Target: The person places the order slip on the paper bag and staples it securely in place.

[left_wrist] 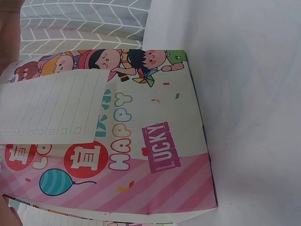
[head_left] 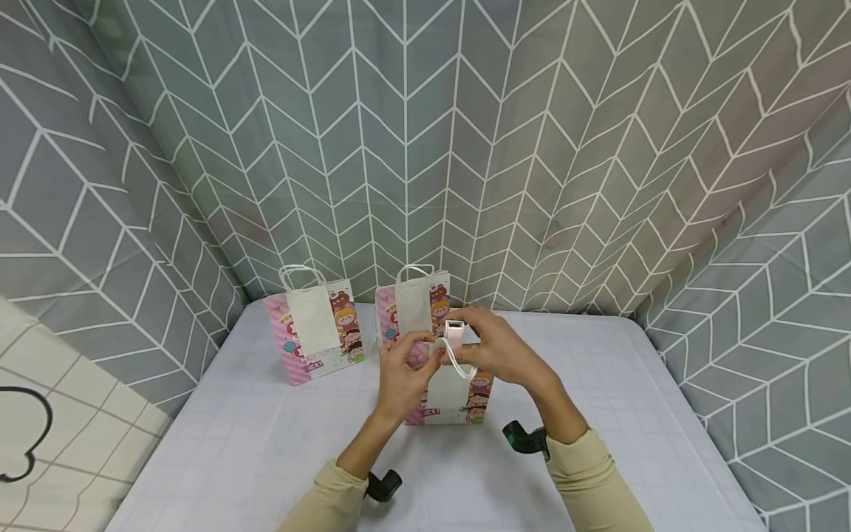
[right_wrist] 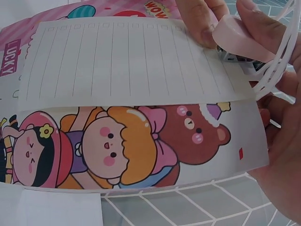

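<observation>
A pink and white cartoon paper bag (head_left: 480, 395) stands between both hands, with a lined paper sheet (left_wrist: 56, 106) lying over its front. White cord handles (right_wrist: 285, 54) rise from the bag's top edge. My left hand (head_left: 404, 375) pinches the bag's top with the sheet. From the other side my right hand (head_left: 495, 346) grips a small pink stapler (right_wrist: 237, 37), whose metal end is at the sheet's upper edge. Its jaws are partly hidden by the fingers and handles.
Two similar bags stand behind, one paper bag (head_left: 342, 325) at the left and another bag (head_left: 439, 292) just behind the hands. Each carries a white sheet. A white cloth covers the table (head_left: 266, 451); a patterned curtain (head_left: 425, 148) hangs at the back.
</observation>
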A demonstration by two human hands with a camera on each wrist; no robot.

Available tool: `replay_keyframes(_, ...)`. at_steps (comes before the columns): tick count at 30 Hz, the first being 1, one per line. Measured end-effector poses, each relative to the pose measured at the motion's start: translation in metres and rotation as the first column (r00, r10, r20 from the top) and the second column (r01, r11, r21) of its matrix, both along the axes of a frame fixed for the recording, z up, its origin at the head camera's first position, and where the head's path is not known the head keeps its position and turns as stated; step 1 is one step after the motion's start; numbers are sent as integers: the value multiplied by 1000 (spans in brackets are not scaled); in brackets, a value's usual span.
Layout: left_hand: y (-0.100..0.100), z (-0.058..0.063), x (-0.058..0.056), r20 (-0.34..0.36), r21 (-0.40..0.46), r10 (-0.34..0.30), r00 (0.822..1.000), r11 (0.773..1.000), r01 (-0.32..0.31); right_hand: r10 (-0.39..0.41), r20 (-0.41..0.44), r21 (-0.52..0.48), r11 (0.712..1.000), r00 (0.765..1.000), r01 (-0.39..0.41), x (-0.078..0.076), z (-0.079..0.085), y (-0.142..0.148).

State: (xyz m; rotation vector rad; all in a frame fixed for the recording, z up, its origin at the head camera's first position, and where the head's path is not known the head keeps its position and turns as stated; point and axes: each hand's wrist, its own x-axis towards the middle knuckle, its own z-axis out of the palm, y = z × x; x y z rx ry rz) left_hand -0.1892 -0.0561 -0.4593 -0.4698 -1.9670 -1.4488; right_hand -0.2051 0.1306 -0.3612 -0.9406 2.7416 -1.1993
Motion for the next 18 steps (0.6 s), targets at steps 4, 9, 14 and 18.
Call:
replay_keyframes(4, 0, 0, 1, 8, 1, -1, 1000, 1000, 1, -7, 13, 13, 1000, 1000, 7, -1, -2, 2)
replay_keyframes(9, 0, 1, 2, 24, 0, 0, 1000, 1000, 0, -28, 35, 28, 999, 999, 27, -1, -2, 4)
replay_keyframes(14, 0, 1, 1, 30, -7, 7, 1000, 1000, -7, -27, 26, 50, 998, 999, 26, -1, -1, 6)
replay_keyframes(18, 0, 0, -1, 21, -11, 9, 1000, 1000, -9, -14, 16, 56, 998, 1000, 13, -2, -2, 6)
